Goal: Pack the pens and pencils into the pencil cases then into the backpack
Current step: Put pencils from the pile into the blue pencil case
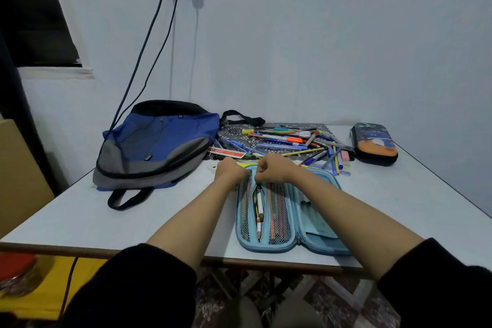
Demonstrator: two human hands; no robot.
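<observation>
A light blue pencil case (316, 224) lies open flat near the table's front edge. Its mesh pocket (277, 213) holds several pens and pencils. My left hand (230, 172) and my right hand (271, 168) both grip the far end of the mesh pocket with curled fingers, close together. A pile of loose pens and pencils (290, 141) lies on a patterned mat behind the case. A closed dark pencil case (374, 144) with an orange and blue print sits at the far right. The blue and grey backpack (157, 146) lies flat at the left.
A red and white ruler (227, 153) lies beside the backpack. Two black cables (149, 61) hang from wall sockets down behind the backpack. The grey table (106, 216) ends close to me at its front edge. A cardboard box (18, 176) stands at the left.
</observation>
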